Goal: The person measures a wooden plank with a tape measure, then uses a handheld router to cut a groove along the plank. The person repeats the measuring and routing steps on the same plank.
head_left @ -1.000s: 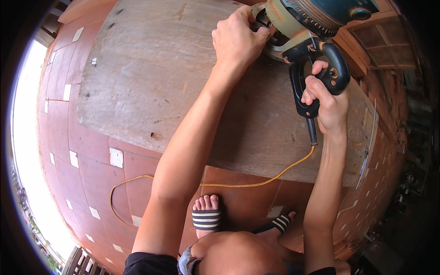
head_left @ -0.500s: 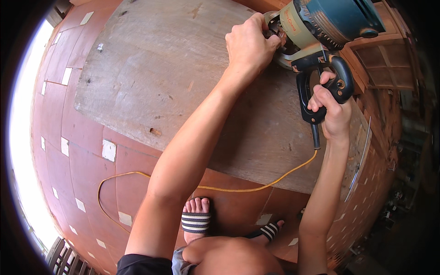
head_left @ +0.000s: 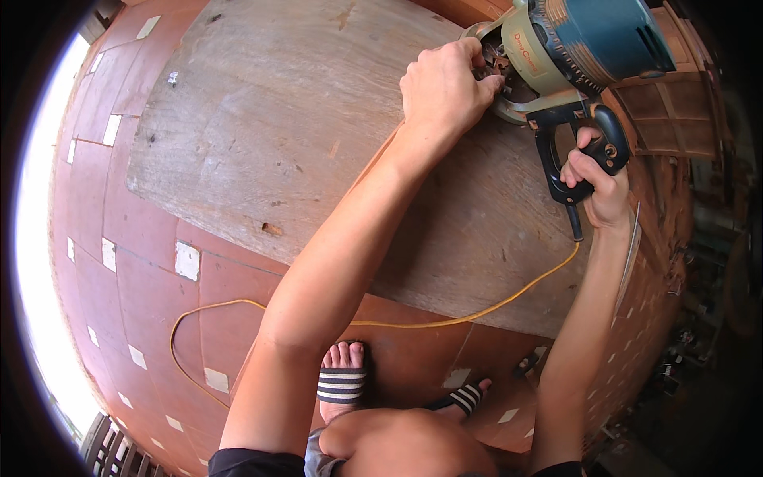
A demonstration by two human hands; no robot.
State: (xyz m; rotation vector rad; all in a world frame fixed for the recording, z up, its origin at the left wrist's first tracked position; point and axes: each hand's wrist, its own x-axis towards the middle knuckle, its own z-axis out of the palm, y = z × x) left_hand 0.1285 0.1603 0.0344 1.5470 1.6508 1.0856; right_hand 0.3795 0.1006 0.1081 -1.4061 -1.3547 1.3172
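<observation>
A wood router (head_left: 608,36) with a teal motor housing and a pale metal base is tipped on its side at the upper right. Its black D-shaped handle (head_left: 547,163) points toward me, and my right hand (head_left: 604,187) is closed round it. My left hand (head_left: 445,87) is at the base end. Its thumb and fingers are bent over the rim into the base opening, by the metal parts around the shaft. What the fingertips touch inside is partly hidden. A yellow power cord (head_left: 453,322) leaves the handle's lower end.
The router is above a large worn plywood board (head_left: 238,151), which lies over a red tiled floor (head_left: 143,294) with small white insets. The cord loops across the floor to the left, near my striped sandal (head_left: 342,385). Brown wooden panels (head_left: 668,119) stand at the right.
The router and both hands have shifted a little to the right. Both hands keep their places on it, and the cord's end moved along with the handle.
</observation>
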